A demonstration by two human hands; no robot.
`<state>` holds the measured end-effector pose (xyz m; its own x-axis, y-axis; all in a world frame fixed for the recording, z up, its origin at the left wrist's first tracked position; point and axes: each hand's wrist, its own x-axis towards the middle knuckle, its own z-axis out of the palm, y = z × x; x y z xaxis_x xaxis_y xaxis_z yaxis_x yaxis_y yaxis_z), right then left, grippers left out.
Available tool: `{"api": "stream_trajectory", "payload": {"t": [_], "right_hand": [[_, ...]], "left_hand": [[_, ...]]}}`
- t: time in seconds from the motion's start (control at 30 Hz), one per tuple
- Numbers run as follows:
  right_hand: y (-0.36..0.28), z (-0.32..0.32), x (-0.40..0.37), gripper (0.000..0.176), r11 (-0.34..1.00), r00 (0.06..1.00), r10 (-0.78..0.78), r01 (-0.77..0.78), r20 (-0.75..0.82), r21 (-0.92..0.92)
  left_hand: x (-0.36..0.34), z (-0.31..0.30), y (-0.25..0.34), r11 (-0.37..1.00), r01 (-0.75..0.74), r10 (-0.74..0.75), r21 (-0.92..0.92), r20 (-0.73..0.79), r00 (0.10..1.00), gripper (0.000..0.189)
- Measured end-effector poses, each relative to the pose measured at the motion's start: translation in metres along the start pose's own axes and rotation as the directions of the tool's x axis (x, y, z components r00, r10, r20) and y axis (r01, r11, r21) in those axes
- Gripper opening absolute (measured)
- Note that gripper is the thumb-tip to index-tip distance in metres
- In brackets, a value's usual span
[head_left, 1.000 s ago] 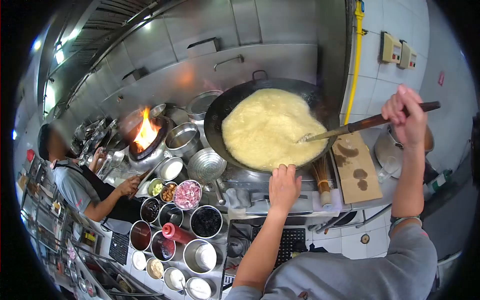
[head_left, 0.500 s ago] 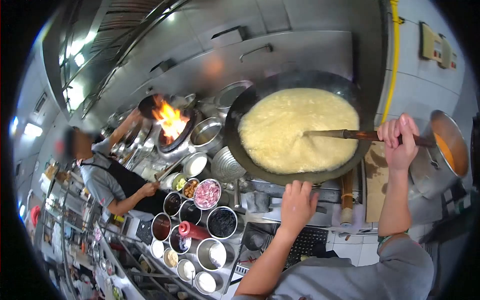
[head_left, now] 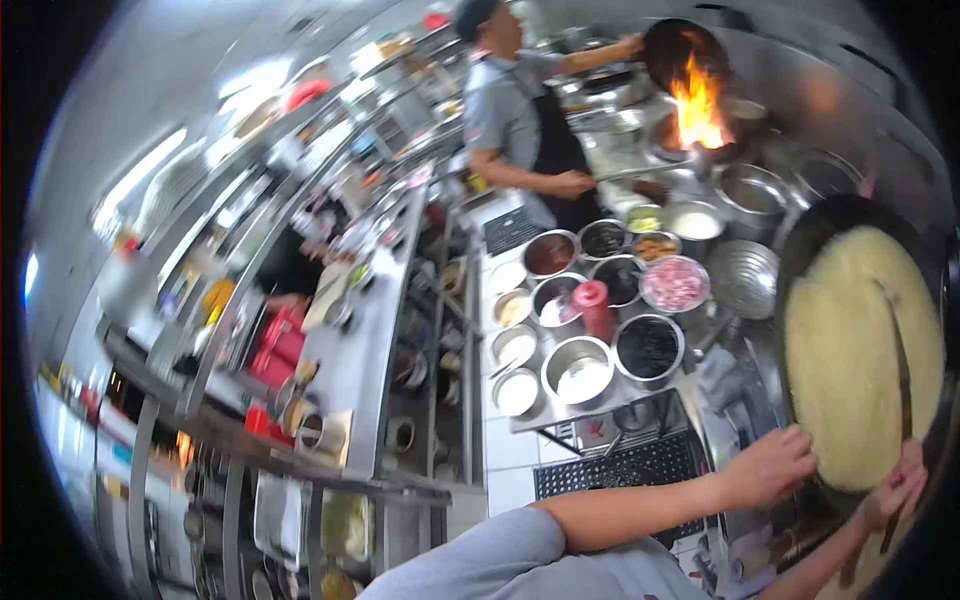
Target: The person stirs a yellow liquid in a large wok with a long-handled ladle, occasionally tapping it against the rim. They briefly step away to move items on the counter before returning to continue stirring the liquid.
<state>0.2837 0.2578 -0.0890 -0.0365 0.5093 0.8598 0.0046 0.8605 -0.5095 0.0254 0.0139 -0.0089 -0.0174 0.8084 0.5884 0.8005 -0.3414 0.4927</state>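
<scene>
At the right stands a large black wok [head_left: 800, 232], filled with pale yellow, foamy liquid [head_left: 850, 350]. My right hand [head_left: 893, 487] is closed round the wooden grip of a long-handled cooking tool [head_left: 903, 370]. Its far end is sunk in the liquid, so the head's shape is hidden. At the wok's near rim is my left hand [head_left: 770, 468], its fingers curled in and touching the edge; the fingertips are partly out of sight.
Left of the wok, a cart holds pots of ingredients, including chopped pink meat [head_left: 674, 284], and a red squeeze bottle [head_left: 593, 308]. A co-worker [head_left: 530, 130] tilts another wok over a tall flame [head_left: 699, 105]. Steel shelving [head_left: 375, 330] stands left.
My view has swung left, bringing the shelving and more of the co-worker into sight. The wok now appears at the right edge. Both hands remain at the wok and tool handle.
</scene>
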Motion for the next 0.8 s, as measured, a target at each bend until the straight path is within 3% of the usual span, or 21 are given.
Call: {"api": "stream_trajectory", "payload": {"t": [0.07, 0.17, 0.23, 0.3, 0.33, 0.43, 0.47, 0.5, 0.6, 0.73, 0.8], "right_hand": [[-0.013, -0.011, 0.027, 0.015, 0.986, 0.991, 0.018, -0.04, 0.134, 0.163], [-0.018, -0.029, 0.03, 0.017, 0.989, 0.987, 0.019, -0.041, 0.158, 0.139], [-0.018, -0.035, 0.02, 0.021, 0.999, 0.991, -0.026, 0.03, 0.13, -0.028], [-0.017, -0.05, 0.017, 0.023, 0.996, 0.992, 0.052, -0.06, 0.117, 0.069], [-0.007, -0.074, 0.014, 0.023, 0.952, 0.978, 0.148, -0.181, 0.146, 0.248], [0.04, -0.161, 0.014, 0.025, 0.999, 0.978, 0.014, -0.004, 0.208, -0.045], [0.023, -0.171, 0.015, 0.022, 0.902, 0.976, -0.024, 0.114, 0.215, -0.417], [-0.014, -0.163, 0.025, 0.018, 0.898, 0.987, -0.007, 0.077, 0.161, -0.433], [-0.126, -0.118, 0.055, 0.015, 0.985, 0.993, 0.12, -0.12, -0.007, -0.125], [-0.251, -0.049, 0.096, 0.034, 0.981, 0.986, 0.162, -0.156, -0.043, 0.117], [-0.299, -0.017, 0.11, 0.045, 0.968, 0.984, 0.172, -0.161, -0.043, 0.191]], "left_hand": [[-0.002, -0.005, 0.001, 1.0, -0.002, 0.002, -0.009, -0.002, 1.0, 0.029], [-0.005, -0.01, 0.004, 1.0, 0.001, 0.0, -0.024, 0.031, 1.0, 0.031], [-0.005, -0.012, 0.003, 0.999, -0.03, 0.03, -0.019, 0.029, 0.999, 0.033], [-0.008, -0.016, 0.003, 0.998, -0.044, 0.045, -0.032, 0.024, 0.999, 0.035], [-0.007, -0.016, 0.002, 0.997, -0.056, 0.057, -0.043, 0.01, 0.998, 0.036], [-0.013, -0.006, -0.004, 0.992, -0.118, 0.113, -0.043, -0.117, 0.987, 0.038], [-0.016, -0.005, -0.004, 0.991, -0.122, 0.115, -0.048, -0.142, 0.983, 0.039], [-0.019, -0.004, -0.005, 0.99, -0.13, 0.12, -0.053, -0.164, 0.979, 0.04], [-0.016, -0.004, -0.011, 0.986, -0.139, 0.124, -0.096, -0.149, 0.981, 0.041], [-0.02, 0.002, -0.012, 0.979, -0.146, 0.114, -0.139, -0.213, 0.97, 0.039], [-0.019, 0.011, -0.015, 0.976, -0.111, 0.082, -0.19, -0.156, 0.984, 0.039]]}}
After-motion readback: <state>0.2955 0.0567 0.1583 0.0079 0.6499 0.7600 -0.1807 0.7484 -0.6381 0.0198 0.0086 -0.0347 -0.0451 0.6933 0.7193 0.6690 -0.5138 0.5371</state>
